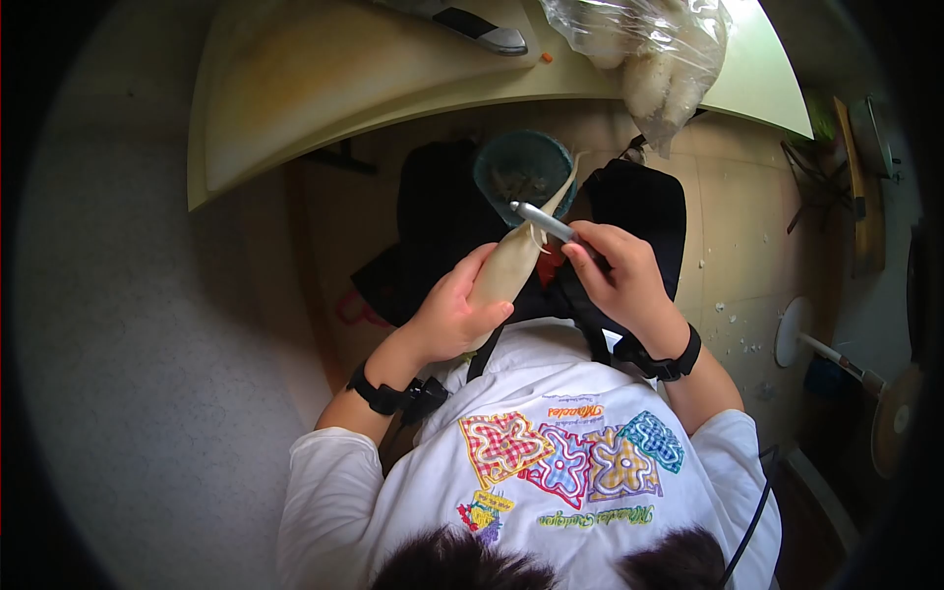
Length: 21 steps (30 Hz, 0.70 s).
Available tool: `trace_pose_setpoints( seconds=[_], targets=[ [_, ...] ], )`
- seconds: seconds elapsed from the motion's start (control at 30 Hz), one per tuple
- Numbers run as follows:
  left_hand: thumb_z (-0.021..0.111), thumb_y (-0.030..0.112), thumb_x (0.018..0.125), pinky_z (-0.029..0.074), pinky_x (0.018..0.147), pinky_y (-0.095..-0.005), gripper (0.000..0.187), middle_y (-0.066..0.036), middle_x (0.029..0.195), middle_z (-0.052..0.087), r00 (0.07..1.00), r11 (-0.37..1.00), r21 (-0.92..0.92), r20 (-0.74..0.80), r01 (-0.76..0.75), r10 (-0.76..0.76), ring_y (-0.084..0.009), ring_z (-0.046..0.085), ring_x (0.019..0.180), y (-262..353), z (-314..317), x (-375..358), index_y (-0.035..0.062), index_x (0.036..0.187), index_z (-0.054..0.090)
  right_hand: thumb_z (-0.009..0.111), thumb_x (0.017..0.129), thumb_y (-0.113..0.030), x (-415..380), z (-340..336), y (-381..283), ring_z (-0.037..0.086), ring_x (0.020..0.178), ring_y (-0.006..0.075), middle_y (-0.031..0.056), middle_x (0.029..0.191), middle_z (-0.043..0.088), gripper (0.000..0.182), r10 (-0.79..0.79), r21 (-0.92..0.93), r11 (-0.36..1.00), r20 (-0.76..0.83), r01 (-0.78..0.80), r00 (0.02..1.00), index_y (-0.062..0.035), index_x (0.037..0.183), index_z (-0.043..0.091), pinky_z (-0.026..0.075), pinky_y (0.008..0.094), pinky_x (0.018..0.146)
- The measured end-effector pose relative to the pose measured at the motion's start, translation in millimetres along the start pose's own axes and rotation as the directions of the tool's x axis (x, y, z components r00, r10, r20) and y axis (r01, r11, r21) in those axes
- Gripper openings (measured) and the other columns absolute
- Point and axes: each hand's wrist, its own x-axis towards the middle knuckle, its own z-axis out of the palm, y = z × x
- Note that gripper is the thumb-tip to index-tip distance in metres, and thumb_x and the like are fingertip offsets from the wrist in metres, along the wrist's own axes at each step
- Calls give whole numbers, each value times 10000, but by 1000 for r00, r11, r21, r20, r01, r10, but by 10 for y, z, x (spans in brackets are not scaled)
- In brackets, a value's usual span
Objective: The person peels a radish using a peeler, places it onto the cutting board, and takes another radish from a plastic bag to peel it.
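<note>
A pale white radish lies tilted in my left hand, its thin root end pointing up and away from me. My fingers and thumb wrap around its thick end. My right hand is closed on the handle of a grey peeler, which lies across the radish's narrow end. Thin strips of peel hang beside the peeler head. Below the root tip is a teal bucket with scraps in its bottom, between my knees.
A pale green table spans the front, bearing a stained cutting board, a dark-handled knife, and a clear plastic bag of white radishes. White bits lie on the tiled floor at right, near a round-based stand.
</note>
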Motion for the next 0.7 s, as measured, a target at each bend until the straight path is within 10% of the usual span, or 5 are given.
trace_pose_setpoints(
  seconds=[0.43, 0.7],
  targets=[
    [714, 213, 858, 485, 867, -278, 755, -38, 1158, 557, 997, 999, 17, 66, -41, 40, -105, 567, 970, 142, 71, -105, 8, 1478, 336, 678, 916, -115, 107, -179, 301, 541, 564, 215, 146, 690, 587, 138, 113, -69, 991, -67, -118, 991, 17, 955, 677, 424, 304, 538],
    [684, 185, 874, 440, 1003, -323, 695, -103, 1287, 543, 998, 1000, -4, 63, 7, -7, -161, 533, 1167, 223, 92, -38, -7, 1454, 354, 639, 968, -171, -24, -116, 559, 500, 610, 67, 24, 670, 580, 202, 412, 203, 898, -76, -391, 908, 28, 985, 672, 396, 239, 558]
  ],
)
